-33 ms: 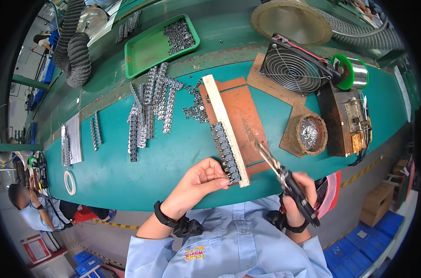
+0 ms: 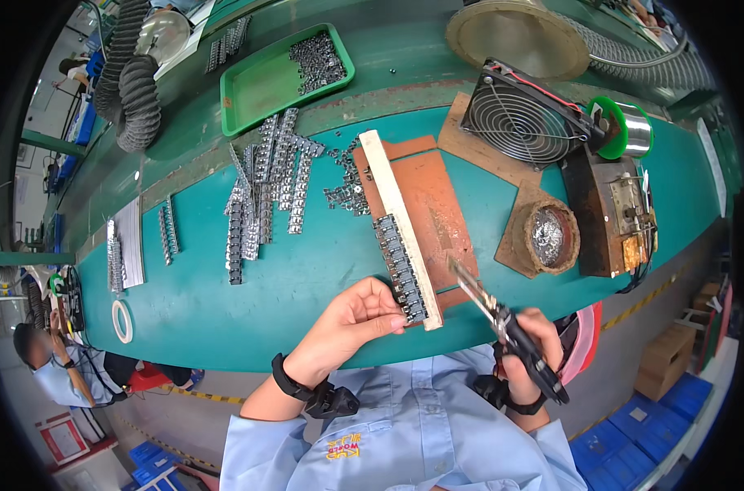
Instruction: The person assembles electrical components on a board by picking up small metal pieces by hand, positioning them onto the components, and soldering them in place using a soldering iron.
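We see the left hand (image 2: 351, 315) at the near edge of the teal tabletop (image 2: 225, 303), fingers (image 2: 388, 315) pressed together and curled, tips touching the near end of a row of small dark metal components (image 2: 399, 266). That row lies along the left side of a pale wooden strip (image 2: 401, 225), which runs diagonally on a brown board (image 2: 433, 200).

The right hand (image 2: 532, 348) is wrapped tight around the black handle of a soldering tool (image 2: 503, 323); its metal tip points up-left and sits over the near right corner of the board, just beside the strip's lower end (contact or not, we cannot tell).

Left of the board: loose strips of metal parts (image 2: 261, 192) in a pile, and a smaller scatter of parts (image 2: 347, 192) near the strip. Further back, a green tray (image 2: 261, 86) with more parts in its right corner. Right of the board: a round holder with crumpled metal wool (image 2: 548, 236), a black fan (image 2: 523, 119), a solder spool (image 2: 622, 127) and a rusty box unit (image 2: 613, 213). A tape roll (image 2: 122, 321) lies at the far left edge.
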Motion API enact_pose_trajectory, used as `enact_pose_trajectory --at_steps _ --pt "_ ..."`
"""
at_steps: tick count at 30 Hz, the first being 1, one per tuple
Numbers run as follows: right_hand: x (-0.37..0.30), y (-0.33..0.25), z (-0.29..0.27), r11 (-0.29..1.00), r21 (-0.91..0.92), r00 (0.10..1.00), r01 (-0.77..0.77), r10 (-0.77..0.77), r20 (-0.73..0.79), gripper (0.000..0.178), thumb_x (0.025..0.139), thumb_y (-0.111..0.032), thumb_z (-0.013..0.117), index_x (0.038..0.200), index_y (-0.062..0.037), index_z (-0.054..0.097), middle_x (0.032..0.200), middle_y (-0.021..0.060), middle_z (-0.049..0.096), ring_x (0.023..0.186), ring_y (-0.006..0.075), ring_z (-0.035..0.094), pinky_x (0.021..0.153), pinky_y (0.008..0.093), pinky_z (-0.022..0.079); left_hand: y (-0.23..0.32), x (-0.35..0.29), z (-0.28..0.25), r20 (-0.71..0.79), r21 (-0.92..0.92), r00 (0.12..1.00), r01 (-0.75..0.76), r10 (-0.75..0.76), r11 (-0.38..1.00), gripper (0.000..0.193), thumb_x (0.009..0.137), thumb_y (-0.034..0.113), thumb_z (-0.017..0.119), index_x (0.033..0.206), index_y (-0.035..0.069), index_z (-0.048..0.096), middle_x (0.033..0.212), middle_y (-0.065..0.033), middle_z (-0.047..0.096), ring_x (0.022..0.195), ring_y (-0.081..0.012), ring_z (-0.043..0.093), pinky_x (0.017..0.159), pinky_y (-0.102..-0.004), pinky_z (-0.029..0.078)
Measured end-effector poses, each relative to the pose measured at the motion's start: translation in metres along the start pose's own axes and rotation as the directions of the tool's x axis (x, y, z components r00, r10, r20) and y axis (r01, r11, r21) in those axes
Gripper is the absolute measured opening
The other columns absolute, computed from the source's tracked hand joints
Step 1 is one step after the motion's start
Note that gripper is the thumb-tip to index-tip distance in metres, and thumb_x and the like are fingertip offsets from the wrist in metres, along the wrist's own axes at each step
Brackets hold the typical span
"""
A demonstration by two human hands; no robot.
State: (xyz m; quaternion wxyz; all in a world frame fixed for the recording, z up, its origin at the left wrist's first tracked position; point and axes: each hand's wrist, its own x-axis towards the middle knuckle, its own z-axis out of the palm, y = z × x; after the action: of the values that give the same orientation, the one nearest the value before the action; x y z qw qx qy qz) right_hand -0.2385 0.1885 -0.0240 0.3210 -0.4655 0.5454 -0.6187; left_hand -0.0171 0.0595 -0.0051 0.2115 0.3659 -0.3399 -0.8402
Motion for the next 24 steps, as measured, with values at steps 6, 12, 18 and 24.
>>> enact_pose_trajectory --at_steps 6,12,18,24 --pt "0.004 -0.020 -0.010 0.947 -0.202 0.949 0.251 -0.199 0.244 0.039 0.067 -0.032 0.070 0.089 -0.0004 0.061 0.063 0.0046 0.058 0.055 0.0147 0.053 0.063 0.0294 0.038 -0.001 0.001 -0.004 0.014 0.021 1.000 -0.004 0.004 1.000 0.015 0.080 0.000 0.059 0.086 0.006 0.046 0.081 -0.0042 0.058 0.076 -0.0112 0.058 0.070 -0.0221 0.046" --pt "0.005 -0.024 -0.004 0.925 -0.245 0.929 0.292 -0.213 0.303 0.035 0.066 -0.030 0.069 0.088 -0.0031 0.063 0.058 0.0016 0.058 0.049 0.0141 0.051 0.063 0.0298 0.039 -0.002 0.001 -0.003 0.015 0.006 1.000 -0.021 0.021 1.000 0.015 0.081 0.001 0.059 0.086 0.006 0.046 0.081 -0.0039 0.058 0.077 -0.0109 0.058 0.071 -0.0221 0.046" --pt "0.005 -0.022 -0.003 0.925 -0.254 0.929 0.284 -0.200 0.312 0.035 0.066 -0.030 0.069 0.088 -0.0037 0.063 0.060 0.0019 0.059 0.049 0.0142 0.051 0.063 0.0297 0.039 -0.003 0.001 -0.005 0.049 -0.008 0.999 -0.021 0.021 1.000 0.014 0.081 0.001 0.059 0.086 0.006 0.046 0.082 -0.0039 0.059 0.078 -0.0104 0.058 0.072 -0.0222 0.045" --pt "0.005 -0.022 -0.003 0.920 -0.267 0.928 0.286 -0.196 0.317 0.035 0.066 -0.030 0.069 0.088 -0.0039 0.062 0.060 0.0020 0.059 0.050 0.0145 0.051 0.064 0.0301 0.039 -0.002 0.002 -0.007 0.069 -0.001 0.997 -0.014 0.014 1.000 0.014 0.082 0.002 0.058 0.085 0.006 0.046 0.082 -0.0040 0.059 0.078 -0.0098 0.057 0.072 -0.0217 0.045"
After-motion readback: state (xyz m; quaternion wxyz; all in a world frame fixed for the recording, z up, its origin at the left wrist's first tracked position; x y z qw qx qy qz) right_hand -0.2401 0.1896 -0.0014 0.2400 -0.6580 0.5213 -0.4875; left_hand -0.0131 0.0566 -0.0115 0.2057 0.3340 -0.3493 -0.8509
